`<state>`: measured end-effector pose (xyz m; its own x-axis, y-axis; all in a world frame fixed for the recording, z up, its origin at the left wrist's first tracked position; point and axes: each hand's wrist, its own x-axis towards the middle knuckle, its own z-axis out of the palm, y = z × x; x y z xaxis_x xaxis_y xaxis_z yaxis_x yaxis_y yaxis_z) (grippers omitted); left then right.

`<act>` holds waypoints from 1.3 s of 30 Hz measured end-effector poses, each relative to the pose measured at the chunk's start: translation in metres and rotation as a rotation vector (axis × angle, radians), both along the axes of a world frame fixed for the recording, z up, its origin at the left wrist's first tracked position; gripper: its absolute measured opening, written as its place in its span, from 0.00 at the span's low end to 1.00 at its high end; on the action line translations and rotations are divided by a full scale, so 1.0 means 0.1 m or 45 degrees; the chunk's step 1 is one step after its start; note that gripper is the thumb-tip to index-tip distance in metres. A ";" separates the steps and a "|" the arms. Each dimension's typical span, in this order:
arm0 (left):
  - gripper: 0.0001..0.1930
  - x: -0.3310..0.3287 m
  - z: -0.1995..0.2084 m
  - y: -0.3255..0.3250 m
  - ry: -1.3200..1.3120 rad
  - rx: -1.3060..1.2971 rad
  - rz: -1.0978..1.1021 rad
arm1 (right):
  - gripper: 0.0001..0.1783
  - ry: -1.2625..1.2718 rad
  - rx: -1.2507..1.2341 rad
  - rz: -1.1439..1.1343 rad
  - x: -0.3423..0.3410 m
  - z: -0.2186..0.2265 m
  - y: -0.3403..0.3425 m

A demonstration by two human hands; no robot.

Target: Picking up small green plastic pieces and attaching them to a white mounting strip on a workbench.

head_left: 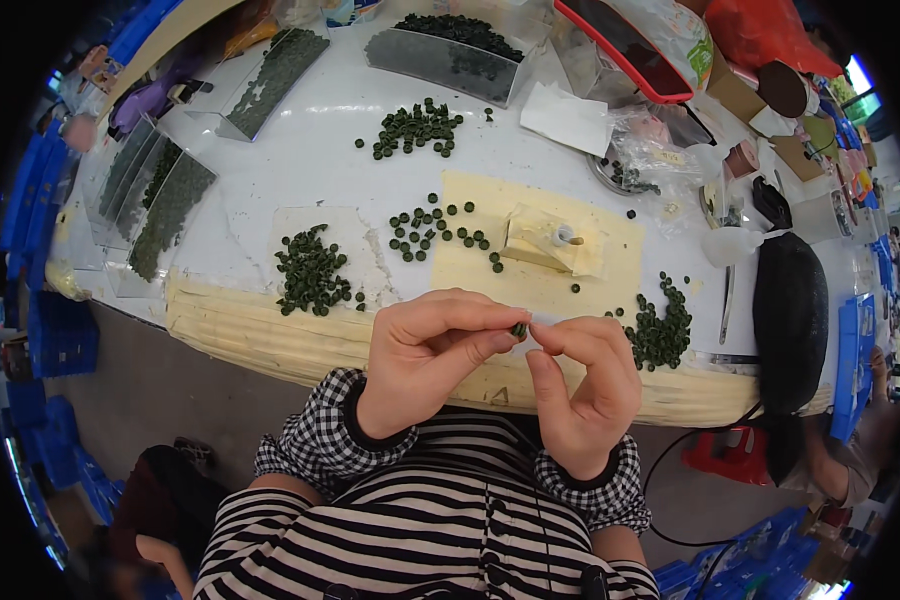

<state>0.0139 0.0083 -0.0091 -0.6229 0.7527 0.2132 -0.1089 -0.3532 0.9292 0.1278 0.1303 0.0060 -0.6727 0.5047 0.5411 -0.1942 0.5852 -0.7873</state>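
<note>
My left hand (425,350) pinches a small dark green round cap-like piece (519,330) between thumb and forefinger, just over the table's front edge. Against its right side comes my right hand (592,385), fingers bent, fingertips meeting at or beside the piece; whether they hold a second small part is hidden. Beyond the hands, similar green pieces (440,228) lie spread out beside a yellow-wrapped block with a short peg (555,240). One heap of green pieces (313,272) sits left of my hands, another heap (660,328) to the right, and a further pile (417,130) farther back.
Clear bins of green pieces stand at the back (450,60) and left (155,205). A red-cased phone (630,48), plastic bags and a white paper (567,118) crowd the back right. A black padded object (792,320) hangs over the right edge. Other people are at the lower sides.
</note>
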 end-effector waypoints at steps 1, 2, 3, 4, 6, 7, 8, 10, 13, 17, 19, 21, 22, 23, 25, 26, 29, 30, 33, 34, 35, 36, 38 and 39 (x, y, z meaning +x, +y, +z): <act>0.12 0.01 0.01 0.00 -0.005 -0.001 0.005 | 0.15 0.003 0.018 -0.002 0.00 -0.01 0.00; 0.12 0.01 0.01 0.00 -0.010 -0.002 0.009 | 0.15 0.005 0.036 -0.004 0.00 -0.02 0.00; 0.12 0.01 0.01 0.00 -0.007 0.003 0.012 | 0.16 0.007 0.054 -0.005 -0.01 -0.03 0.00; 0.13 0.01 0.01 0.00 -0.005 0.008 0.016 | 0.17 0.012 0.080 -0.009 0.00 -0.03 -0.01; 0.13 0.01 0.01 -0.01 0.006 0.008 0.024 | 0.18 0.020 0.130 -0.017 0.00 -0.03 -0.02; 0.12 0.01 0.01 -0.01 0.015 0.002 0.028 | 0.19 0.021 0.155 -0.021 -0.01 -0.03 -0.02; 0.12 0.01 0.01 -0.01 0.024 -0.003 0.033 | 0.19 0.021 0.180 -0.025 -0.01 -0.03 -0.03; 0.12 0.00 0.01 -0.01 0.075 -0.014 0.040 | 0.20 0.033 0.236 -0.029 -0.01 -0.03 -0.02; 0.12 -0.01 0.01 -0.01 0.196 -0.027 0.070 | 0.21 0.047 0.325 -0.031 -0.03 -0.03 -0.01; 0.12 -0.01 0.01 -0.01 0.304 -0.067 0.109 | 0.21 0.039 0.420 -0.019 -0.01 -0.04 0.03; 0.12 0.00 0.01 -0.01 0.308 -0.085 0.107 | 0.21 0.038 0.448 -0.005 -0.01 -0.05 0.05; 0.12 0.00 0.01 -0.01 0.300 -0.099 0.103 | 0.21 0.033 0.470 0.004 -0.01 -0.06 0.07; 0.12 0.00 0.01 -0.01 0.291 -0.104 0.101 | 0.20 0.031 0.465 0.004 -0.01 -0.06 0.07; 0.12 0.01 0.01 -0.01 0.281 -0.109 0.099 | 0.20 0.030 0.461 0.005 -0.01 -0.06 0.07; 0.12 0.00 0.02 -0.01 0.284 -0.104 0.105 | 0.20 0.036 0.459 0.003 -0.01 -0.06 0.07; 0.12 0.00 0.02 0.00 0.285 -0.102 0.109 | 0.20 0.042 0.462 0.001 -0.02 -0.06 0.08; 0.12 0.00 0.03 0.02 0.276 -0.098 0.098 | 0.21 0.062 0.474 -0.015 -0.02 -0.08 0.09; 0.12 0.01 0.03 0.02 0.216 -0.086 0.109 | 0.21 0.067 0.478 -0.019 -0.02 -0.08 0.10; 0.12 0.04 0.02 0.02 0.151 -0.072 0.114 | 0.21 0.089 0.493 -0.014 -0.02 -0.08 0.10; 0.12 0.02 0.03 0.02 0.206 -0.080 0.098 | 0.21 0.085 0.503 -0.017 -0.01 -0.08 0.10; 0.12 0.00 0.03 0.01 0.262 -0.088 0.082 | 0.21 0.081 0.512 -0.020 -0.01 -0.07 0.11; 0.12 0.00 0.03 0.01 0.298 -0.095 0.091 | 0.21 0.077 0.523 -0.023 0.00 -0.07 0.11; 0.12 0.00 0.03 0.01 0.372 -0.109 0.109 | 0.21 0.074 0.524 -0.033 0.00 -0.07 0.11; 0.12 0.00 0.03 0.01 0.377 -0.098 0.123 | 0.21 0.073 0.524 -0.038 0.00 -0.07 0.11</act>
